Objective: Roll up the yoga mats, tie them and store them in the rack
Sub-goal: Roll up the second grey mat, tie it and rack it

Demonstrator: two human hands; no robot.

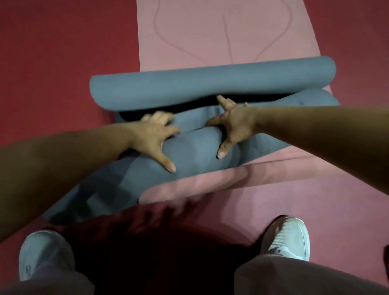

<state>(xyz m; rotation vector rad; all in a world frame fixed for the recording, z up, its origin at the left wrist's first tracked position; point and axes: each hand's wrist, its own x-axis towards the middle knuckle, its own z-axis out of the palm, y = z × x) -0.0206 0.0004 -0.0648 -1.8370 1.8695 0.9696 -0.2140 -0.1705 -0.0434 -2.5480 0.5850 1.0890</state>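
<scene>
Head view showed both arms reaching forward and down to the frame's centre. There the left hand point(155, 135) and right hand point(235, 125) lay near each other without touching, fingers splayed and pressing on the blue-grey rolled part of the yoga mat point(216, 79), neither clamped round it. The mat's pink face ran flat toward the top centre over the red floor point(47, 33). Some right fingertips vanished into the dark fold, and the near pink edge was blurred.
</scene>
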